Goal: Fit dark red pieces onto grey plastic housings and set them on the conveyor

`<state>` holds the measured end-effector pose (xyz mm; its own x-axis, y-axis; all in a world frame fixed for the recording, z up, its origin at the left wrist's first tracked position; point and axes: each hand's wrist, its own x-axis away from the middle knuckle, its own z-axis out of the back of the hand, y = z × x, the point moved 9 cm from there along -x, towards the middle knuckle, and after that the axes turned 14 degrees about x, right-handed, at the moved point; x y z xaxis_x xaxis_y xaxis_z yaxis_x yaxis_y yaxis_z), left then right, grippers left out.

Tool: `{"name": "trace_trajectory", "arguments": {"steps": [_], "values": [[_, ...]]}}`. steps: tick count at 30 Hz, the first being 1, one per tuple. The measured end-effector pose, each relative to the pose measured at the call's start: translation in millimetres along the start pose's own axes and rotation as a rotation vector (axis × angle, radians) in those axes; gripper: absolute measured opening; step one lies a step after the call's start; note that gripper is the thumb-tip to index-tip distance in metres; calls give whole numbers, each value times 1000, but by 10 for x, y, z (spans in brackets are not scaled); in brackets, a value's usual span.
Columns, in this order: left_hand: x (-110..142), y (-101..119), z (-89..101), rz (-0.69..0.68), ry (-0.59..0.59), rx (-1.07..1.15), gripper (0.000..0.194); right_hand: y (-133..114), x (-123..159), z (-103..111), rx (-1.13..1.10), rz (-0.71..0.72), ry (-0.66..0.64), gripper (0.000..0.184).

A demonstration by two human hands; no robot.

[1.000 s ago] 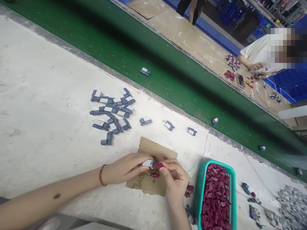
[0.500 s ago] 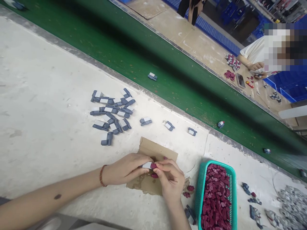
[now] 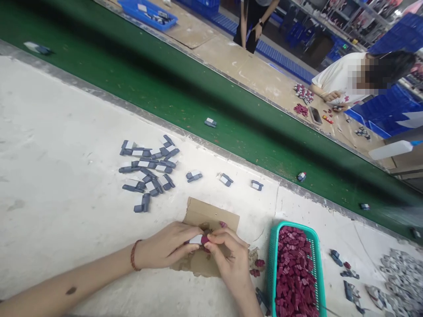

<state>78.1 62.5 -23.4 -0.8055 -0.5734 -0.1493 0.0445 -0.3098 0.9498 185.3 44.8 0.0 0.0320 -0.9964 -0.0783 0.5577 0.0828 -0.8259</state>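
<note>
My left hand (image 3: 165, 246) is closed on a small block-like plastic part (image 3: 195, 239) with a white face, held between thumb and fingers. At the part's right end, my right hand (image 3: 231, 259) pinches a small maroon piece (image 3: 205, 240) against it. Fingertips cover much of both. Below the hands lies a stained sheet of brown cardboard (image 3: 211, 212), with a loose maroon piece (image 3: 223, 224) near its upper right. Farther off, a cluster of several blue-grey and white parts (image 3: 148, 164) rests on the white table.
A teal basket (image 3: 272, 251) full of maroon pieces stands to the right. Beyond it are loose grey parts (image 3: 401, 275). A green conveyor belt (image 3: 165, 88) crosses behind, carrying spaced-out parts. Across it, a person in a white top (image 3: 340, 72) handles small pieces; another person (image 3: 253, 26) stands nearby.
My view has shifted, showing more of the far side, including a blue tray. Both hands stay together on the same part, with the maroon piece still pinched at its end.
</note>
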Motion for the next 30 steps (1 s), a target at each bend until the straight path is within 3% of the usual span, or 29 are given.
{"name": "trace_trajectory", "arguments": {"steps": [3,6,9,10,14,17,20,22,27,30], "values": [[-41,-8,28,78,-51,-25,33,-49,35,59,86,12,22,13],[-142,-44,274,189,-44,-89,28,-89,164,209,193,7,47,22],[-355,-131,805,322,75,-193,34,-20,397,521,309,-46,78,24],[-451,-145,1055,340,169,-260,35,42,489,686,360,-82,118,23],[-825,-308,1899,452,433,-539,40,343,869,1495,703,-262,425,18],[-1054,-538,2195,562,432,-728,43,559,912,1663,861,-288,337,22],[-1260,-677,2242,548,400,-824,43,693,850,1551,924,-271,136,24],[-1406,-714,2177,502,370,-858,47,718,829,1490,970,-274,70,24],[-1846,-757,1765,307,141,-882,51,662,822,1468,1051,-226,67,25],[-2016,-802,1617,290,115,-889,44,638,819,1484,1017,-197,77,22]]}}
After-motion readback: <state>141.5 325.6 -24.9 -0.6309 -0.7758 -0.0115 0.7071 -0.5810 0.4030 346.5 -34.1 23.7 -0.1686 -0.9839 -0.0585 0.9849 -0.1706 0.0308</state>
